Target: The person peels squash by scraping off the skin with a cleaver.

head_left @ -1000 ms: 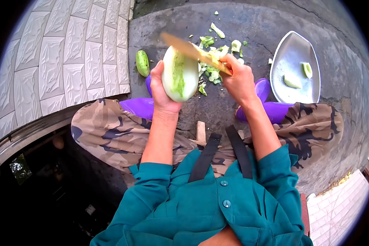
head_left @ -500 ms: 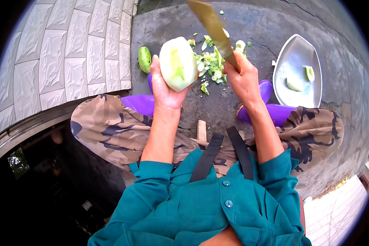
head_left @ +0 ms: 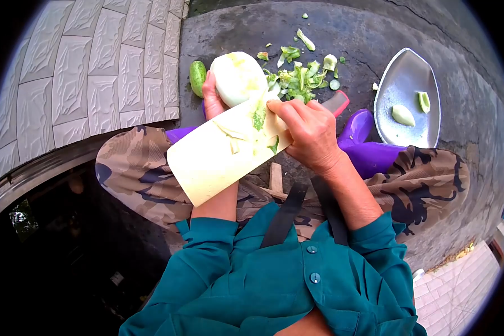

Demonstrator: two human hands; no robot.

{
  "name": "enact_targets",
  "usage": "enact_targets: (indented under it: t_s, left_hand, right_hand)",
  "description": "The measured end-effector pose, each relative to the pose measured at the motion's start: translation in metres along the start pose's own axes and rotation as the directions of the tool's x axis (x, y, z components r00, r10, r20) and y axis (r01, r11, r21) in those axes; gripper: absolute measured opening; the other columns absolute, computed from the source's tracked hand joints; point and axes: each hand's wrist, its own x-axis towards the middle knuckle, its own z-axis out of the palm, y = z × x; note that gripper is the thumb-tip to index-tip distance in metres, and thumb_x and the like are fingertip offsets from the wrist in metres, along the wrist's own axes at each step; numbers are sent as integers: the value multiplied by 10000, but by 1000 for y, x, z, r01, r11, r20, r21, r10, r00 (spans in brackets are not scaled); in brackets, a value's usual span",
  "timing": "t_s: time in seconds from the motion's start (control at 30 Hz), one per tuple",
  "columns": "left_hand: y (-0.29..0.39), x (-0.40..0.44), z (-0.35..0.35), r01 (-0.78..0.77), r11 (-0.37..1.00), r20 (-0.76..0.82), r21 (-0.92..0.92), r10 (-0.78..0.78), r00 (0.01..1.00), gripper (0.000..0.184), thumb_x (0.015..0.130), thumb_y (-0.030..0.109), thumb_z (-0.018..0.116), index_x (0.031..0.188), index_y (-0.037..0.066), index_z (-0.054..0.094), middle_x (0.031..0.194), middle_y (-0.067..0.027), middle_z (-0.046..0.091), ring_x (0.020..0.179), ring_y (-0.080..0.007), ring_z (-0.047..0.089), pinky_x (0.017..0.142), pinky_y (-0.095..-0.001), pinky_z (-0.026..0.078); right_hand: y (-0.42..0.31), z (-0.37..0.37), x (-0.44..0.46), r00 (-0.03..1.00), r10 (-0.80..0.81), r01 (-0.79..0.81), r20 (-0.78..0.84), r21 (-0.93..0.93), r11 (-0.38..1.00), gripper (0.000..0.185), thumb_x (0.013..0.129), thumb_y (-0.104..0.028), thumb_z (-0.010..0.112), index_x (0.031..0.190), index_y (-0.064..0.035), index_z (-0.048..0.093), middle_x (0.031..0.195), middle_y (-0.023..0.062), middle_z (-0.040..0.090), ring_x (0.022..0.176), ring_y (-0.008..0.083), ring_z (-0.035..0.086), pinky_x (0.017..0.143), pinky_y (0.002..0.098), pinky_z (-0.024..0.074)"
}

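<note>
The knife [head_left: 213, 159] has a smooth blade and a plastic-looking handle [head_left: 337, 103]; the peeled gourd [head_left: 236, 77] looks smooth. At right, the basin [head_left: 404, 70] is satiny metal. Boots [head_left: 369, 158] are glossy, ground [head_left: 353, 31] rough and matt, left-hand tiles [head_left: 67, 73] ridged, near shirt [head_left: 246, 274] matt cloth.

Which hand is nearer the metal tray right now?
Right. The right hand, gripping the knife, is left of the metal tray; the left hand, holding the pale gourd, is farther left of it.

There are 2 hands [head_left: 213, 98] [head_left: 311, 134], 1 knife [head_left: 207, 165], 1 gourd [head_left: 239, 77], 1 cucumber [head_left: 197, 78] and 1 basin [head_left: 404, 67] (2 pieces [head_left: 403, 115] [head_left: 424, 102] inside).
</note>
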Motion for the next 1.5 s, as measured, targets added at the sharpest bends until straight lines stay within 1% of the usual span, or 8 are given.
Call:
enact_targets:
  t_s: [0.13, 0.4, 0.6, 0.73, 0.8, 1.1, 1.3, 1.5]
  left_hand:
    - [2, -10, 1, 97, 995, 168, 10, -97, 981, 629, 846, 623, 520, 1135, 70, 599, 952, -189, 666, 842, -332, 661, 680, -443, 573]
    - [3, -6, 6, 96, 994, 415, 45, -106, 904, 718, 871, 597, 486, 1329, 45, 460, 1196, -234, 572, 902, -325, 658, 735, -447, 580]
    - [0, -5, 6, 97, 995, 371, -13, -86, 924, 713, 874, 589, 488, 1299, 16, 489, 1171, -223, 593, 1046, -323, 610, 874, -473, 528]
    - [0, -8, 7, 72, 997, 328, 2, -69, 942, 707, 870, 588, 500, 1276, 9, 507, 1153, -220, 602, 1042, -333, 612, 875, -468, 527]
    - [-1, -12, 11, 45, 998, 165, 35, -50, 985, 698, 864, 586, 513, 1258, 9, 521, 1145, -219, 607, 1028, -343, 616, 870, -473, 531]
    - [-1, -10, 14, 14, 1000, 34, 8, -15, 999, 644, 860, 579, 522, 1205, 36, 556, 1014, -217, 648, 897, -352, 654, 821, -480, 549]
    - [-8, -19, 27, -78, 985, 52, 155, 71, 996, 592, 880, 526, 527, 1251, 64, 531, 1161, -125, 609, 1015, -280, 615, 891, -432, 500]
    - [-7, -18, 25, -107, 977, 107, 186, 88, 990, 589, 897, 489, 509, 1290, 51, 500, 1176, -136, 600, 1037, -289, 610, 912, -431, 494]
  right_hand:
    - [0, 1, -1, 1000, -12, 12, 18, 18, 1000, 401, 614, -18, 682, 1005, -88, 629, 717, 29, 588, 589, 206, 565, 540, 312, 410]
    - [-2, 6, -5, 1000, -28, 28, -7, -59, 998, 460, 581, -5, 658, 1032, -90, 617, 772, 24, 608, 628, 195, 589, 558, 312, 418]
    - [4, 8, -4, 998, -40, 37, -44, -55, 998, 456, 592, 0, 651, 1037, -90, 610, 802, 35, 620, 643, 207, 594, 570, 322, 424]
    - [18, 6, -3, 998, -3, -5, -67, -120, 993, 433, 603, -7, 669, 1024, -89, 607, 811, 44, 626, 638, 220, 588, 573, 323, 430]
    - [21, 5, -3, 998, 20, -29, -61, -139, 990, 309, 694, -76, 629, 998, -118, 593, 715, 22, 545, 610, 204, 564, 562, 317, 412]
    - [11, 6, -6, 1000, -3, 2, -15, -63, 998, 395, 631, -45, 696, 1016, -86, 617, 790, 46, 617, 619, 233, 573, 565, 326, 430]
    - [22, 4, -5, 998, 63, -65, -28, -104, 992, 342, 660, -52, 679, 988, -107, 600, 763, 37, 597, 629, 230, 581, 573, 330, 436]
    - [28, 4, -5, 995, 63, -69, -71, -91, 993, 298, 681, -61, 661, 960, -134, 587, 728, 24, 570, 628, 224, 581, 567, 325, 436]
